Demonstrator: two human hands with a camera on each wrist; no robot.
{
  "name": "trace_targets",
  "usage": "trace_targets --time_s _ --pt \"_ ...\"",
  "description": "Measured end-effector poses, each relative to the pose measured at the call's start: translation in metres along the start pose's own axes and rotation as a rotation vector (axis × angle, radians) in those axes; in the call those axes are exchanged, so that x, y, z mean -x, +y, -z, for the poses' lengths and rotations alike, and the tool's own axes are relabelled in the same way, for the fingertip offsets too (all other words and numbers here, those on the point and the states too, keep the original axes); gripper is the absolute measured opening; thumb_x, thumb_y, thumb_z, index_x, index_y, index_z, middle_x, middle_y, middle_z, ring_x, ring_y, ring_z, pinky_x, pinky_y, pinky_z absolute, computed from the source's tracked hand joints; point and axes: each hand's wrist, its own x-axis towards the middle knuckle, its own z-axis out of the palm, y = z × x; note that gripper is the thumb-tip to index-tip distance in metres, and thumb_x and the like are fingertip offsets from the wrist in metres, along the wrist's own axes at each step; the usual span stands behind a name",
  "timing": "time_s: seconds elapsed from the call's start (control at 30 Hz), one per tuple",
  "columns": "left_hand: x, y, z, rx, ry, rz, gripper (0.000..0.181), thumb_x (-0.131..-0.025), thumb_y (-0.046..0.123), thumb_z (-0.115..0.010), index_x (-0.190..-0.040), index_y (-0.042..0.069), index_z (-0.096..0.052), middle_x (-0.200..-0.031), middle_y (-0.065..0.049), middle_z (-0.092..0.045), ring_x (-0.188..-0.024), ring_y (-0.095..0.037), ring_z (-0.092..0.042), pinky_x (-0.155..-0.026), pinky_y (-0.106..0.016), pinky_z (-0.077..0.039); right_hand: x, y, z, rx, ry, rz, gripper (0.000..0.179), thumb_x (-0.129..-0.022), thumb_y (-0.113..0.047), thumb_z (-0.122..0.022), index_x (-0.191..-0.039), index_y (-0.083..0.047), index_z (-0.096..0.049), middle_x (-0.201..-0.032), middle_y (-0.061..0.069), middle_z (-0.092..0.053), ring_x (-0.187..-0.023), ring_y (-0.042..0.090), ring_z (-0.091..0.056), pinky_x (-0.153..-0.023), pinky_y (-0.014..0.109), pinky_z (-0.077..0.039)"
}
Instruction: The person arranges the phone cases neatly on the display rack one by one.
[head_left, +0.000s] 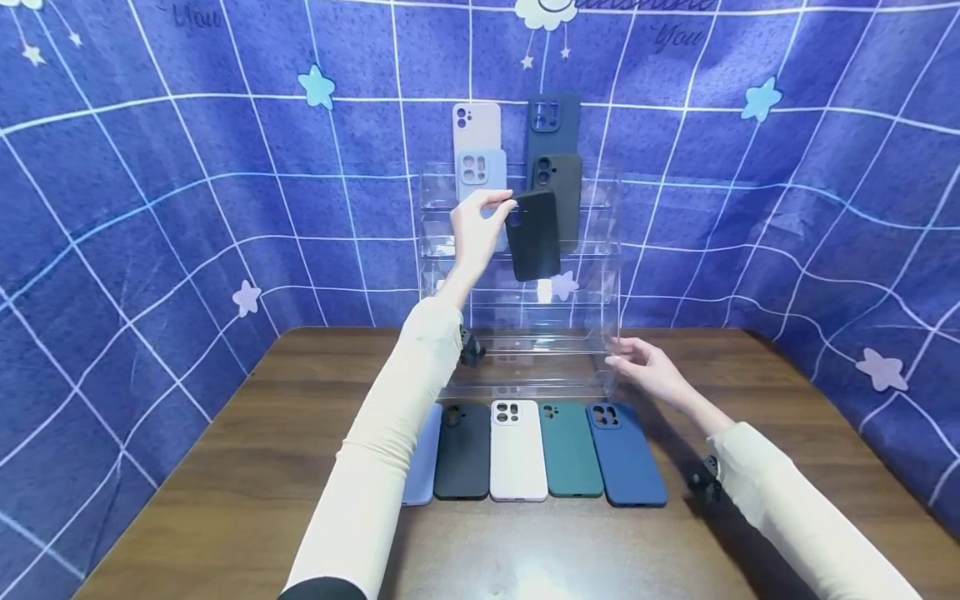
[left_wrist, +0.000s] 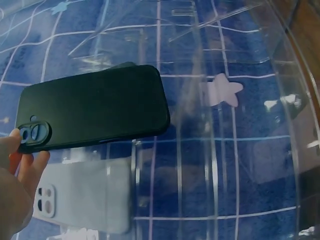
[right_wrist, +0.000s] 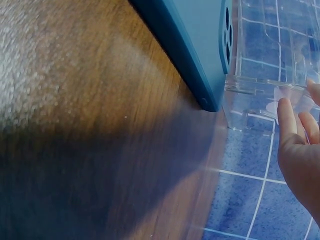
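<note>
In the head view, a brown wood-grain tabletop (head_left: 255,450) runs back to a blue-purple grid-patterned cloth (head_left: 165,217) hung behind and at both sides. A clear tiered display rack (head_left: 517,343) stands near the table's far edge, with a row of five phone cases (head_left: 519,462) just in front. Wood shows left and right of the row (the wider view of it is on the left). The left hand (head_left: 474,233) pinches a black phone case (head_left: 536,246) at its upper left, before the rack's upper tiers.

In the left wrist view, the pinch is at the camera-cutout corner; a pale blue phone case (left_wrist: 90,195) shows beyond.

In the right wrist view, the right hand (right_wrist: 302,160) has its fingers loosely extended at the rack's right edge.
</note>
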Motion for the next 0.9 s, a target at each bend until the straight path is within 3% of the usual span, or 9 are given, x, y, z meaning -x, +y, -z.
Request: trace_targets --time_s 0.1,0.3,0.4,0.6,0.73,0.9 --pt "0.003 -0.004 -0.007 -0.005 -0.016 -0.002 0.02 -0.083 0.02 -0.072 -0.1 0.009 -0.073 -0.1 -0.005 -0.073 -0.093 -0.015 -0.067 -0.092 -0.018 -0.044 0.0 0.0 0.0 -0.004 0.002 -0.007 0.048 -0.091 -0.022 -0.062 -0.13 0.003 -0.048 -0.123 0.027 -0.058 -0.085 -0.006 -0.059 -0.083 0.033 -0.055" --pt "0.007 -0.008 -0.019 0.006 -0.035 -0.006 0.02 -0.083 0.021 -0.072 -0.098 0.009 -0.072 -0.097 -0.005 -0.073 -0.091 -0.016 -0.068 -0.09 -0.022 -0.046 0.0 0.001 0.0 -0.002 0.011 0.019 0.049 -0.091 -0.022 -0.062 -0.13 0.005 -0.047 -0.127 0.027 -0.055 -0.087 -0.008 -0.058 -0.077 0.016 -0.051" --pt "0.009 -0.009 -0.024 0.013 -0.068 -0.005 0.018 -0.083 0.019 -0.072 -0.097 0.008 -0.072 -0.098 -0.005 -0.073 -0.091 -0.016 -0.069 -0.09 -0.022 -0.047 -0.001 0.002 -0.001 0.001 0.012 0.024 0.049 -0.091 -0.021 -0.062 -0.13 0.005 -0.047 -0.128 0.025 -0.055 -0.088 -0.009 -0.057 -0.077 0.014 -0.05" --pt "0.017 -0.015 -0.026 0.023 -0.159 0.001 0.02 -0.087 0.014 -0.067 -0.105 0.007 -0.071 -0.106 -0.006 -0.071 -0.094 -0.017 -0.068 -0.097 -0.02 -0.044 -0.002 0.004 -0.004 -0.022 0.016 0.023 0.049 -0.09 -0.022 -0.063 -0.128 0.005 -0.049 -0.131 0.023 -0.053 -0.088 -0.009 -0.057 -0.077 0.013 -0.05" --pt "0.021 -0.021 -0.025 0.014 -0.198 0.043 0.025 -0.088 0.013 -0.066 -0.111 0.008 -0.069 -0.115 -0.005 -0.068 -0.102 -0.017 -0.066 -0.105 -0.021 -0.038 -0.002 0.004 -0.004 -0.032 0.012 0.032 0.049 -0.091 -0.02 -0.063 -0.129 0.006 -0.048 -0.131 0.025 -0.052 -0.088 -0.01 -0.057 -0.077 0.012 -0.05" --pt "0.021 -0.028 -0.024 0.01 -0.238 0.091 0.032 -0.088 0.015 -0.066 -0.118 0.006 -0.065 -0.12 -0.007 -0.065 -0.106 -0.018 -0.065 -0.103 -0.023 -0.041 0.0 0.004 -0.001 -0.04 0.013 0.035 0.048 -0.091 -0.017 -0.062 -0.13 0.007 -0.046 -0.126 0.03 -0.054 -0.086 -0.01 -0.058 -0.077 0.013 -0.05"
